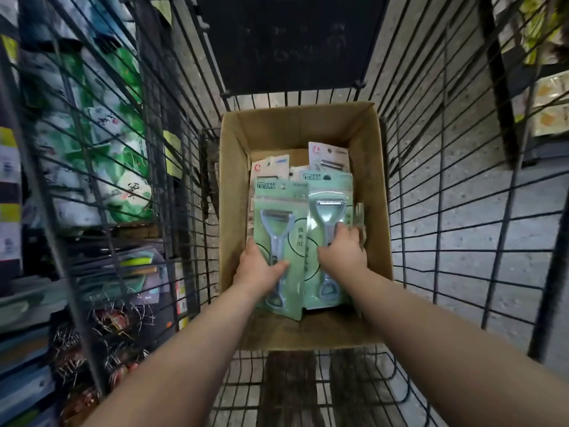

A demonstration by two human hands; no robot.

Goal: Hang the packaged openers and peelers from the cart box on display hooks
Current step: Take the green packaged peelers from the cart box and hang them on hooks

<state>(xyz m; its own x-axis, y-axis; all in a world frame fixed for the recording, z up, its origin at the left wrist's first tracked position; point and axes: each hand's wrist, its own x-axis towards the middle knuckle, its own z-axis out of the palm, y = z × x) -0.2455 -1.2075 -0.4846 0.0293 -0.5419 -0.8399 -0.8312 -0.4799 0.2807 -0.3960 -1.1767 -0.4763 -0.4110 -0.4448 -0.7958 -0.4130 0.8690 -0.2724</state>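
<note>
The left hand (pixel 257 266) is closed on the left green peeler pack (pixel 278 241), thumb laid across its face and fingers curled round the left edge, low in the middle of the frame. Just right of it, the right hand (pixel 341 249) presses down on a second green peeler pack (pixel 329 211), fingers bent over the blue handle; whether it pinches the pack or only rests on it I cannot tell. Both packs lie on top of a loose heap of other packs (pixel 272 167) inside the cardboard box (pixel 234 211), which sits in the wire cart (pixel 431 211) at the centre of the frame. Shelves of goods (pixel 92 134) fill the left side, but no display hook is plainly visible. The step in hand looks like the pick-up: taking packs out of the box, with hanging not yet begun. The next move likely calls for lifting each pack clear of the heap without dragging others along, then turning it so the punched hole at its top edge faces a hook.
</note>
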